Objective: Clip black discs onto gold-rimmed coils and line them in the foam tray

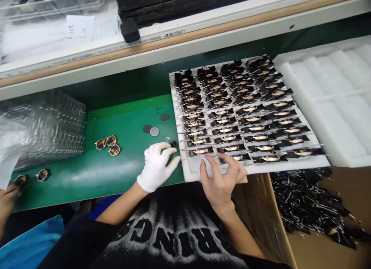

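Note:
My left hand [158, 166], in a white glove, is over the green table with thumb and fingers apart. Just beyond its fingertips lies a black binder clip [171, 142], close to the white foam tray [193, 174]. Bare and with fingers spread, my right hand [222, 180] hovers at the tray's front edge, near the front row of clipped parts. Rows of black binder clips on round gold-edged watch cases [228, 138] fill most of the tray. Whether the right fingertips touch a clip, I cannot tell.
Three watch cases [114, 149] and several grey discs [154, 131] lie on the green table [127, 168]. Stacked clear plastic trays [55, 126] stand left, near another person's hand [8, 197]. Loose binder clips fill a cardboard box [278, 211]. Another foam tray [319, 106] sits right.

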`<state>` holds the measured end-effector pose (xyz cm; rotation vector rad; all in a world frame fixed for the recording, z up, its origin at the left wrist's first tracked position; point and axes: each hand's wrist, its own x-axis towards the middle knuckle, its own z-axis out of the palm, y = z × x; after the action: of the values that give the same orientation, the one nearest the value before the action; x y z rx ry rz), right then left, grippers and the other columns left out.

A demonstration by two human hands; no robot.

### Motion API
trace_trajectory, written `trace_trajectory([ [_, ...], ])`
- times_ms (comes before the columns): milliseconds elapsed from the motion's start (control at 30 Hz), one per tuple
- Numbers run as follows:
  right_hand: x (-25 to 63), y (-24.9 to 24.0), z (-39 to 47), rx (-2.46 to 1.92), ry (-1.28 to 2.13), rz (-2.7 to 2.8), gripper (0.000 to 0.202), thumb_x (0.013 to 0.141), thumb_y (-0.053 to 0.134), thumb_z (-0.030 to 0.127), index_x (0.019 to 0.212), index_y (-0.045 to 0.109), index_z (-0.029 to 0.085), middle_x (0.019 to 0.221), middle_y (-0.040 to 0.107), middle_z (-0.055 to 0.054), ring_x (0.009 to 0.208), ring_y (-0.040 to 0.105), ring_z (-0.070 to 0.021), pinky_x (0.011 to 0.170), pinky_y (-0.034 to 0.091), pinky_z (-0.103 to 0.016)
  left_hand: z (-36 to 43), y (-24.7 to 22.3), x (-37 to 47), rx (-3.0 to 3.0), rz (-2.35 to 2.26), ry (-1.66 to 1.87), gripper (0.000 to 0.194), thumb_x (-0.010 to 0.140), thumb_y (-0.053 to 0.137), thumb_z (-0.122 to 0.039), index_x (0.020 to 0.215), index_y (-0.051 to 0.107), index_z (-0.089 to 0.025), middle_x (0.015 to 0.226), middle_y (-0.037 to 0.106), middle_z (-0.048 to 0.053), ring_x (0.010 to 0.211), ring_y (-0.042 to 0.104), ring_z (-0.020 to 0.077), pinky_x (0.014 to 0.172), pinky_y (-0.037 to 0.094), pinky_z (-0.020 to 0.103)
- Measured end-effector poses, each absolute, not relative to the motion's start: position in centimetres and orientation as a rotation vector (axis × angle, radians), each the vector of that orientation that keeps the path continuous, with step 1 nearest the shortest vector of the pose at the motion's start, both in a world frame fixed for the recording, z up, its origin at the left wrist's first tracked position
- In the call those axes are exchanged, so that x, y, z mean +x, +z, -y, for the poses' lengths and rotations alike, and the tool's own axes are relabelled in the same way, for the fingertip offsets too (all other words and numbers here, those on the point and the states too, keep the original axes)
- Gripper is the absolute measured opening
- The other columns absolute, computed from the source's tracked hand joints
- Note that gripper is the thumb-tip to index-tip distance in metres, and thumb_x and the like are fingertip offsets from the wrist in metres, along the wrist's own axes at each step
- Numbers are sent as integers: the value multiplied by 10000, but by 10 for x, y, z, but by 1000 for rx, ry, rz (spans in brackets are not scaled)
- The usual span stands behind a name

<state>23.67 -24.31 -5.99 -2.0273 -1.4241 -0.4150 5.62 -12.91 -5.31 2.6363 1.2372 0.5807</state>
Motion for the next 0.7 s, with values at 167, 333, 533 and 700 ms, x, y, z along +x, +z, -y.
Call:
trace_trajectory([
  [167, 207, -40, 213, -1722, -161, 2002, 311, 976, 559, 54, 1237, 665, 185, 1220, 733, -94, 1153, 611, -256, 972, 335, -448, 95, -61, -7, 2502, -1871, 706, 384, 982, 551, -388, 1275, 632, -152, 1276, 614, 188, 1240, 551, 310, 1041, 417, 444],
  [333, 158, -44, 184, -1813, 74, 2185, 578, 923, 412, -35, 1481, 496, 89, 1591, 413, -277, 1434, 443, -407, 1024, 417, -548, 73, -63, -64, 2363, -2220, 418, 672, 911, 621, -520, 1447, 526, -125, 1427, 529, 228, 1321, 478, 378, 1036, 407, 492],
  [533, 135, -52, 172, -1943, 83, 2115, 581, 869, 409, -55, 1425, 547, 40, 1584, 352, -363, 1470, 353, -527, 1032, 439, -665, 52, -40, -123, 2372, -2053, -21, 932, 772, 751, -622, 1542, 418, -216, 1534, 460, 194, 1353, 446, 388, 1043, 378, 502],
  [700, 121, -55, 151, -1815, 68, 2127, 516, 950, 405, 35, 1456, 506, 44, 1627, 310, -320, 1492, 339, -475, 1085, 411, -644, 58, -34, -134, 2404, -1986, 65, 794, 762, 775, -627, 1381, 536, -191, 1382, 570, 163, 1255, 530, 340, 1021, 391, 452],
])
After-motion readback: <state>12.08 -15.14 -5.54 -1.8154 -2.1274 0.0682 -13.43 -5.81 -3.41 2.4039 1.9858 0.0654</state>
